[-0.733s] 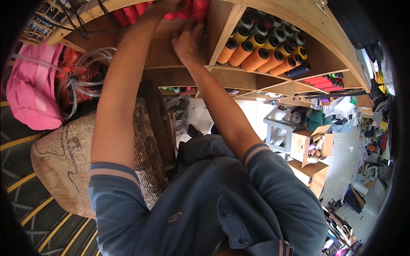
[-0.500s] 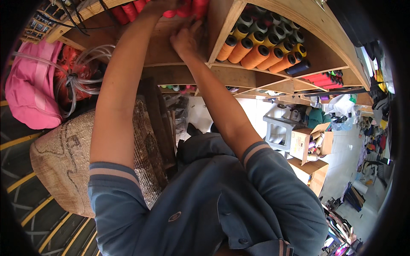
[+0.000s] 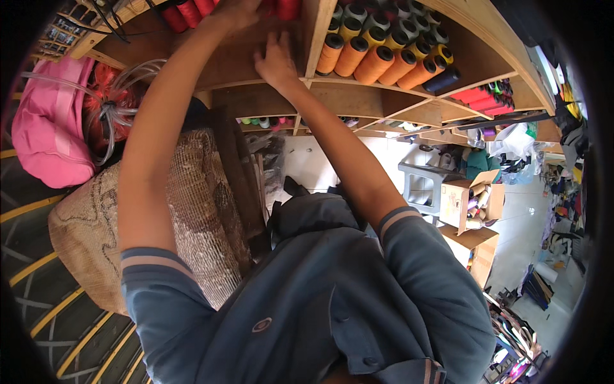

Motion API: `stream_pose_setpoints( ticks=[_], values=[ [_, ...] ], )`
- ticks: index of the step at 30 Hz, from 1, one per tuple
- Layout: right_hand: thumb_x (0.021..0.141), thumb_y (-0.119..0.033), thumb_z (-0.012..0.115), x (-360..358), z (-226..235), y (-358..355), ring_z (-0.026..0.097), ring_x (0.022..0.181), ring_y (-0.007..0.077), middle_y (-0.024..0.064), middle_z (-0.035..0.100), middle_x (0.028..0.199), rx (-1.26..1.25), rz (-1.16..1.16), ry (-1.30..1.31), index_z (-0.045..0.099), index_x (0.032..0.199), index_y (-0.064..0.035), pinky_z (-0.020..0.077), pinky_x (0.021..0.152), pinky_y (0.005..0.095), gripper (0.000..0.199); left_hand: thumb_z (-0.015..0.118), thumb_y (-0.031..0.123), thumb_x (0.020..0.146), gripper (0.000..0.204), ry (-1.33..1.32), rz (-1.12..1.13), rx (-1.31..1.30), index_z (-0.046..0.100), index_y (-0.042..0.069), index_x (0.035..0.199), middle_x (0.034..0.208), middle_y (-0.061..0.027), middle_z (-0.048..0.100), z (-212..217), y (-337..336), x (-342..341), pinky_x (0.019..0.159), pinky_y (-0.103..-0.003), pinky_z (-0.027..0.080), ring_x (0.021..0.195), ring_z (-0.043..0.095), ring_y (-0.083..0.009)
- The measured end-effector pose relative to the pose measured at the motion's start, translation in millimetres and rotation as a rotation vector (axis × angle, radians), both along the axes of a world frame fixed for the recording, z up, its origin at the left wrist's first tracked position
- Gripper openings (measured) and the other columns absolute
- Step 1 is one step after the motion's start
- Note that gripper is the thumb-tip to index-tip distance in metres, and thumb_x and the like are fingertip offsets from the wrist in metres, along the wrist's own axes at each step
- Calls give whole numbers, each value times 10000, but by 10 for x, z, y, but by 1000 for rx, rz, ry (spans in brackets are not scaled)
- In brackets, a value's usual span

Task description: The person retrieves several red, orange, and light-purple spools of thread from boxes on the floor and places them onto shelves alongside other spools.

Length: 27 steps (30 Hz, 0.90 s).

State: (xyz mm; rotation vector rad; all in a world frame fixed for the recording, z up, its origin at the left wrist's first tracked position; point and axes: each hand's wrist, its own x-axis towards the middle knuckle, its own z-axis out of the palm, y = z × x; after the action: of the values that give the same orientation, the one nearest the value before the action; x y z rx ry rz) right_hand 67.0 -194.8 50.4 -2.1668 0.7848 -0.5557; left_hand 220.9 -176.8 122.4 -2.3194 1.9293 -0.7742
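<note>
Both arms reach up into a wooden shelf compartment (image 3: 224, 56) with red thread spools (image 3: 189, 13) standing at its back. My left hand (image 3: 238, 14) is up among these spools near the picture's top edge; its fingers are blurred and partly cut off, so any hold is hidden. Lower and to the right, my right hand (image 3: 279, 63) is over the compartment's bare board, fingers stretched out and apart, with nothing seen in it. Another red spool (image 3: 289, 9) stands above the right hand, by the divider.
Past the divider (image 3: 314, 38), orange thread spools (image 3: 374, 64) stand in front of yellow and grey ones. A pink bag (image 3: 51, 128) and clear tubing (image 3: 115, 109) are at left, above a brown woven sack (image 3: 96, 237). Right: a grey stool (image 3: 422, 176) and open cardboard boxes (image 3: 455, 200).
My left hand and forearm have shifted left along the red spools. My right hand has drawn slightly away from the spools, and the whole view has shifted a little.
</note>
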Motion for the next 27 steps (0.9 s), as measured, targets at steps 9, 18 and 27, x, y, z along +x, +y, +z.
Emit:
stream_pose_setpoints(
  ticks=[9,18,27],
  values=[
    [839,-104,586,-1041,-68,203,574,1003,393,231,564,1113,-82,373,-294,550,1127,21,462,841,419,316,461,533,916,743,528,106,796,340,-20,1397,1456,-234,326,104,742,-1076,1095,-425,291,1348,319,-355],
    [983,-157,440,-3092,-332,122,568,879,113,28,602,974,603,188,-497,569,1115,-21,467,795,255,230,356,573,958,645,1273,148,970,349,120,1417,1374,-96,464,209,426,-3196,1034,-335,366,1240,460,-239],
    [1019,-357,303,-5485,-251,-216,172,1421,237,146,195,1532,553,-397,-683,173,1479,-20,137,1156,340,585,289,553,979,770,1946,-291,461,38,43,1500,1574,-122,22,-742,-254,-6173,1157,-339,-4,1445,-72,-197]
  ],
)
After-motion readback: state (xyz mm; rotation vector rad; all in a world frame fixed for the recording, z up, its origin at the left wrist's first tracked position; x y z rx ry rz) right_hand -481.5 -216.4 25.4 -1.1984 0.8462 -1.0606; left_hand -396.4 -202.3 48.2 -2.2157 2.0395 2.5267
